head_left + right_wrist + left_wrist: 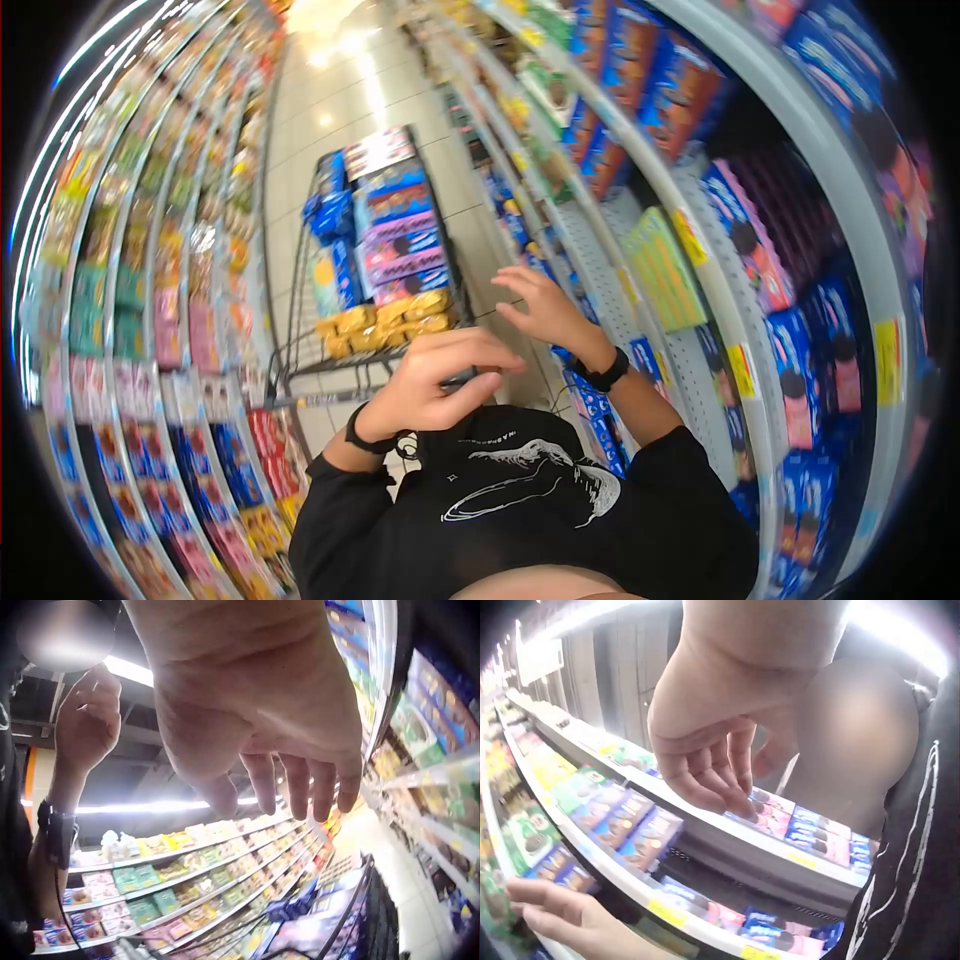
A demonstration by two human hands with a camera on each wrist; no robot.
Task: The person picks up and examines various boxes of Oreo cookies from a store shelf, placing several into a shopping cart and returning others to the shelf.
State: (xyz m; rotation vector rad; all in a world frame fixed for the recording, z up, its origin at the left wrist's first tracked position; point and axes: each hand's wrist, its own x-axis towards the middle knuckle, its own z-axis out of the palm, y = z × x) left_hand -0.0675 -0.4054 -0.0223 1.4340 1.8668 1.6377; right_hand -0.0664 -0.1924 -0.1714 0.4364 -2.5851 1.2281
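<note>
My left hand (435, 380) hovers in front of my chest, near the cart's handle end, fingers loosely bent and holding nothing. In the left wrist view the same hand (712, 742) hangs with its fingertips pointing down, overlapping the shelf behind. My right hand (545, 310) is raised to the right of the cart, its fingers spread and relaxed with nothing in them. The right wrist view shows its palm (255, 712). Ahead stands a shopping cart (290, 350) loaded with gold packets (385, 322), pink-and-blue packs (405, 250) and a dark blue bag (330, 213).
On my right, close by, run shelves of blue biscuit packs (790, 370), with yellow price tags (740, 370) along the shelf edges. A green box (665, 270) stands there too. More shelves of packets (120, 280) line the left side. Between them stretches a tiled floor (320, 90).
</note>
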